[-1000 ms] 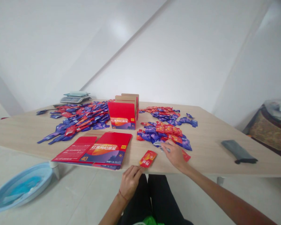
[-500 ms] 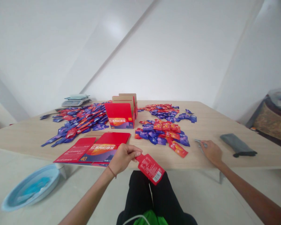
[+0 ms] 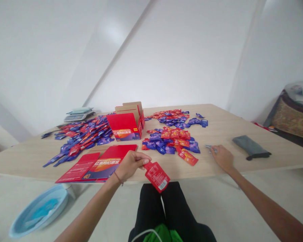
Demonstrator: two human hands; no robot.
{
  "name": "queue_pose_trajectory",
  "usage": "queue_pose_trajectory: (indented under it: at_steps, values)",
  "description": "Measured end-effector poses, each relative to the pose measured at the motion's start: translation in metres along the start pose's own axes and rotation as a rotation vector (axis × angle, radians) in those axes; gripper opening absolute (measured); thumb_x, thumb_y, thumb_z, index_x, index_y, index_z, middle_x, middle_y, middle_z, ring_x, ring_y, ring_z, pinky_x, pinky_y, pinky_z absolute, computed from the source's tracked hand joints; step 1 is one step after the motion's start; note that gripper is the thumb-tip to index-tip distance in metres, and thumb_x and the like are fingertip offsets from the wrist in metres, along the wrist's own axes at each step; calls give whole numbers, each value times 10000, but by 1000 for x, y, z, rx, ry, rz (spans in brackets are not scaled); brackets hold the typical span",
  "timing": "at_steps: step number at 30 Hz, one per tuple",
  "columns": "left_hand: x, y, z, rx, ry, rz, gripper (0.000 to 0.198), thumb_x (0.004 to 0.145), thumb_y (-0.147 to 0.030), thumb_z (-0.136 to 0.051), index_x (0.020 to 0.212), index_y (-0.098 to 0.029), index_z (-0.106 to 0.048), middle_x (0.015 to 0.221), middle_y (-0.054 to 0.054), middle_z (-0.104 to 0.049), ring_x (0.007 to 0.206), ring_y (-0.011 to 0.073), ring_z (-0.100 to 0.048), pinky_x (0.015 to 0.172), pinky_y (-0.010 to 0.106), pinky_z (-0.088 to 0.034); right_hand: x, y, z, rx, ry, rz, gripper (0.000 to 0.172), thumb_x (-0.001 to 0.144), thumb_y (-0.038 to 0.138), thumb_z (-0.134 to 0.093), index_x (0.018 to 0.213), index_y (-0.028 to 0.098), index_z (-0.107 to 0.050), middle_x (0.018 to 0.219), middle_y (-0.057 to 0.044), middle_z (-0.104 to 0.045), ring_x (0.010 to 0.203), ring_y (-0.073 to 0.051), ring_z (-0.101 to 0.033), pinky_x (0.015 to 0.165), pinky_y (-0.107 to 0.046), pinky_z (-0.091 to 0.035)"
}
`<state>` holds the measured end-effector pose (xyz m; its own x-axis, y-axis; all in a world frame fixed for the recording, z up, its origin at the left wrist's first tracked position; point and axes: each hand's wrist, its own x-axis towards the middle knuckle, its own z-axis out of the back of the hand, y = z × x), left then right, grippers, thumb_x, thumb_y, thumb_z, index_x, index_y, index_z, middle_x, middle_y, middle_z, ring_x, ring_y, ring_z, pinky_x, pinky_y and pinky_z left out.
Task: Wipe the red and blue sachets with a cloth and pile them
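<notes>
My left hand [image 3: 131, 164] pinches the top of a red sachet [image 3: 156, 176], which hangs tilted over the table's near edge above my lap. My right hand [image 3: 222, 157] rests on the wooden table [image 3: 267, 164] to the right, fingers closed on a small silvery thing [image 3: 209, 147] that I cannot make out. Between the hands lies a pile of red and purple sachets [image 3: 170, 141], with one red sachet [image 3: 188, 157] loose at its near side. An open red carton [image 3: 127, 125] stands behind it.
Flat red carton blanks [image 3: 96, 164] lie left of my left hand. A big heap of sachets [image 3: 83, 134] spreads at the left, another heap [image 3: 175, 116] farther back. A scale [image 3: 78, 115], a grey pouch [image 3: 251, 148] and a blue basin [image 3: 37, 210] on the floor are around.
My left hand picked the red sachet off the table edge and lifted it. My right hand left the pile and slid right to the small silvery thing.
</notes>
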<state>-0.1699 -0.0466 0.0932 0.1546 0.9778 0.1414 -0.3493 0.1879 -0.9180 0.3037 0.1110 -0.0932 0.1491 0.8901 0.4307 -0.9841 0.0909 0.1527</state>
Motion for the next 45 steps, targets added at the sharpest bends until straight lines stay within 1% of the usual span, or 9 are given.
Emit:
queue_pose_trajectory:
  at_steps: [10,15,21,28,32,35,37,41,45]
  values:
    - [4,-27,-6,13,159,19,415,761,-506,-853,918,-123,-837,765,80,-770,655,179,-698,579,249,-585,-2,10,14,12,22,-11,404,1069,368,-419,1159,200,-775,1087,-124,-709,836,-190,-677,659,-290,-396]
    - [-1,-42,-6,248,292,46,251,827,-364,-743,917,-152,-843,826,71,-790,651,178,-718,592,235,-587,-5,12,15,-4,13,34,407,1077,350,-394,1155,202,-765,1077,-110,-694,870,-201,-677,675,-301,-390]
    - [15,-47,9,380,401,170,206,736,-295,-732,825,-137,-829,749,62,-778,700,198,-729,649,234,-577,-5,12,9,-8,22,38,394,1077,336,-400,1181,192,-751,1117,-112,-689,900,-200,-671,688,-297,-386]
    - [80,-63,5,481,297,74,251,676,-304,-815,857,-137,-861,696,52,-759,659,186,-678,597,234,-514,-4,11,8,23,-4,45,383,1081,326,-398,1162,200,-751,1083,-99,-684,898,-199,-660,697,-301,-378]
    - [121,-80,21,376,267,48,410,719,-489,-851,905,-124,-860,754,63,-773,667,169,-665,614,242,-521,-4,11,8,46,-5,31,362,1074,320,-423,1162,210,-756,1084,-94,-683,897,-194,-654,700,-300,-379]
    - [139,-85,31,372,263,-2,493,690,-515,-887,984,-121,-847,806,77,-788,714,194,-688,670,283,-565,-4,11,7,54,-8,24,357,1069,319,-430,1162,216,-759,1074,-88,-685,884,-190,-655,684,-301,-377]
    - [149,-83,29,435,241,-58,492,674,-486,-905,994,-119,-838,808,88,-787,735,223,-704,691,314,-584,-4,10,5,60,-17,21,363,1069,327,-424,1157,226,-761,1062,-79,-689,872,-189,-656,670,-303,-375]
    - [177,-67,9,772,87,-294,249,861,-421,-749,841,-177,-795,825,75,-763,805,227,-705,768,303,-556,-4,8,0,79,-24,13,376,1068,348,-420,1156,231,-766,1067,-76,-702,849,-186,-661,662,-307,-388]
    - [228,-42,-2,890,72,-371,202,960,-337,-591,898,-199,-724,902,65,-729,888,227,-680,797,297,-513,-2,5,-5,87,-32,16,386,1066,356,-417,1153,227,-770,1095,-79,-718,859,-188,-672,681,-304,-409]
